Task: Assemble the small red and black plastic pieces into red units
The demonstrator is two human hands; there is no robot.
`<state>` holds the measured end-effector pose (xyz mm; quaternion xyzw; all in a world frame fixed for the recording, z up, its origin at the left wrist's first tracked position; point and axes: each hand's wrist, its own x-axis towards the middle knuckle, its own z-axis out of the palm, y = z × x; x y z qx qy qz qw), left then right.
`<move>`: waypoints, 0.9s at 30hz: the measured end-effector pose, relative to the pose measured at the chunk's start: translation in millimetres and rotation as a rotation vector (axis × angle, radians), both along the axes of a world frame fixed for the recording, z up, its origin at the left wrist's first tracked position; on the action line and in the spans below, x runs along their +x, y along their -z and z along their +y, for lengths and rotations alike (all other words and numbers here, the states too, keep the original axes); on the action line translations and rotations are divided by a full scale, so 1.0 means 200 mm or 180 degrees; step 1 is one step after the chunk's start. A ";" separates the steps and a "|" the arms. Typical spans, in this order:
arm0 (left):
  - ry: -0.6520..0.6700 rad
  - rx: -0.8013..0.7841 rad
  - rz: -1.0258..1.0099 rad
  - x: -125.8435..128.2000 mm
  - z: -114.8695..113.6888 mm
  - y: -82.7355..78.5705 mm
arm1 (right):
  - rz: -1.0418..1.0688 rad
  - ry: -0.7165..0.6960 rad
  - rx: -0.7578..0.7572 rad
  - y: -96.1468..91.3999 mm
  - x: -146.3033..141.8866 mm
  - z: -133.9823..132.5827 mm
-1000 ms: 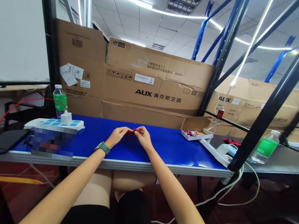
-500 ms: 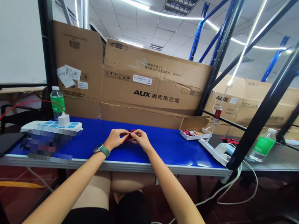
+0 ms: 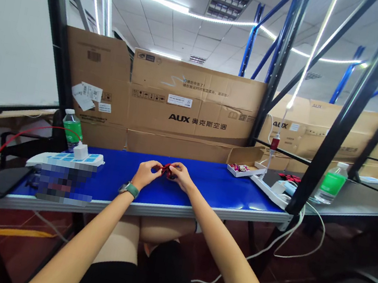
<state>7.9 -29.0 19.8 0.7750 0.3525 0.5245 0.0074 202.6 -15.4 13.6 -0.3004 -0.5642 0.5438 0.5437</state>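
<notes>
The left hand (image 3: 145,174) and the right hand (image 3: 180,175) meet over the middle of the glossy blue desk (image 3: 217,190). Each grip is closed on a small red-and-black object (image 3: 166,170) pinched between the fingertips, just above the desk top and too small to identify. A white power strip (image 3: 65,158) lies well to the left and a shallow white tray (image 3: 244,171) to the right.

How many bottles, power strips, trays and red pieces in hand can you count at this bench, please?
Bottles: 2, the left bottle and the right bottle
Power strips: 2, the left power strip and the right power strip
Tray: 1
Red piece: 1, pinched between the left hand and the right hand
Total: 6
</notes>
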 end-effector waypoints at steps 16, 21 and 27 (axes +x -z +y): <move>-0.0532 -0.0231 -0.0162 -0.04 0.01 -0.01 | -0.0662 -0.0069 0.0583 0.04 -0.01 0.06; -0.0724 -0.0324 0.0093 -0.07 0.04 0.02 | -0.1633 0.0358 0.1562 0.06 -0.01 0.05; -0.0523 -0.0498 0.1125 -0.05 0.06 0.07 | -0.1676 0.1650 0.1540 0.02 0.07 0.08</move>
